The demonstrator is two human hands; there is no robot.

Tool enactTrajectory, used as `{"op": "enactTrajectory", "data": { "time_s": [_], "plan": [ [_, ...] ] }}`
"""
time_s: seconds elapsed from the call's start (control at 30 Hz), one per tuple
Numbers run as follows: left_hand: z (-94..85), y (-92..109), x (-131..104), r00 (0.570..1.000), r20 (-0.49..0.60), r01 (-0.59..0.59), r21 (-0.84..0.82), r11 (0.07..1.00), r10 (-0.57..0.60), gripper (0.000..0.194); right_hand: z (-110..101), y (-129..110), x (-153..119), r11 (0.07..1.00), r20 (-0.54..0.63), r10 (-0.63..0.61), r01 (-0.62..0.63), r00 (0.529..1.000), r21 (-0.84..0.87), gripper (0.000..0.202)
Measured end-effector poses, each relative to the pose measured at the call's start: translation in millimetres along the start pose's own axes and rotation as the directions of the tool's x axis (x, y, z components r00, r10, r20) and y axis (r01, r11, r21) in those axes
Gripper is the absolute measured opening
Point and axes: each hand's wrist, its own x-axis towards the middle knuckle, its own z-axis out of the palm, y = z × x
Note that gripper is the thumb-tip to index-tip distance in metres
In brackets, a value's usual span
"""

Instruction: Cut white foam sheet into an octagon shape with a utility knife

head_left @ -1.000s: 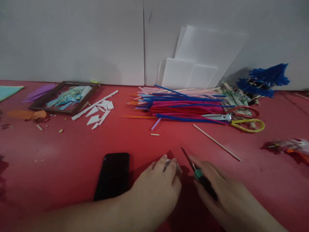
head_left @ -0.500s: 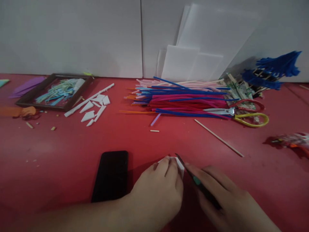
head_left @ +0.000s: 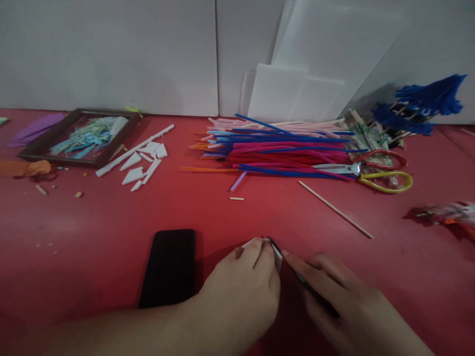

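My left hand presses down on a small white piece of board on the red table, its fingers curled over most of it. Only the piece's upper left corner and right edge show. In my right hand is a craft knife with a dark handle. Its thin blade points up and left, touching or very close to the board's right edge, near my left fingertips. A black phone lies just left of my left hand.
Pipe cleaners lie in a pile at the back, with scissors on their right end. White offcuts and a dark frame lie back left. A thin stick rests beyond my right hand. White sheets lean on the wall.
The knife's blade has moved slightly left, closer along the white piece's edge, and its handle has turned a little. My left hand keeps its hold. The whole view has shifted slightly.
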Motion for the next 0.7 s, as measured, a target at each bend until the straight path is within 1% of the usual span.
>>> {"op": "enactTrajectory", "data": {
  "time_s": [0.07, 0.13, 0.3, 0.5, 0.63, 0.7],
  "plan": [
    [0.1, -0.2, -0.1, 1.0, 0.003, -0.002, 0.004, 1.0, 0.002, 0.031, -1.5, 2.7, 0.7, 1.0, 0.047, -0.027, 0.027, 0.999, 0.004, 0.052],
    [0.3, -0.8, 0.2, 1.0, -0.004, 0.002, 0.011, 1.0, -0.002, 0.031, -2.7, 5.4, 1.3, 0.999, 0.063, -0.036, 0.036, 0.997, 0.001, 0.052],
    [0.5, -3.1, 2.3, 0.999, -0.034, -0.006, 0.01, 1.0, 0.006, 0.029, -1.9, 3.8, 0.5, 0.998, 0.056, -0.041, 0.043, 0.998, -0.04, 0.054],
    [1.1, -3.1, 1.9, 1.0, -0.005, -0.03, 0.01, 1.0, 0.03, 0.027, 1.3, -7.1, -2.5, 0.985, 0.018, -0.064, 0.066, 0.998, -0.161, 0.06],
    [3.3, -3.2, 1.0, 0.998, 0.024, -0.055, 0.015, 0.998, 0.055, 0.029, 2.6, -6.5, -3.1, 0.978, 0.021, -0.075, 0.077, 0.997, -0.191, 0.06],
    [4.1, -3.6, 1.1, 0.997, 0.02, -0.071, 0.018, 0.997, 0.071, 0.029, 3.0, -4.6, -2.4, 0.977, 0.01, -0.069, 0.07, 0.998, -0.199, 0.059]
  ]
}}
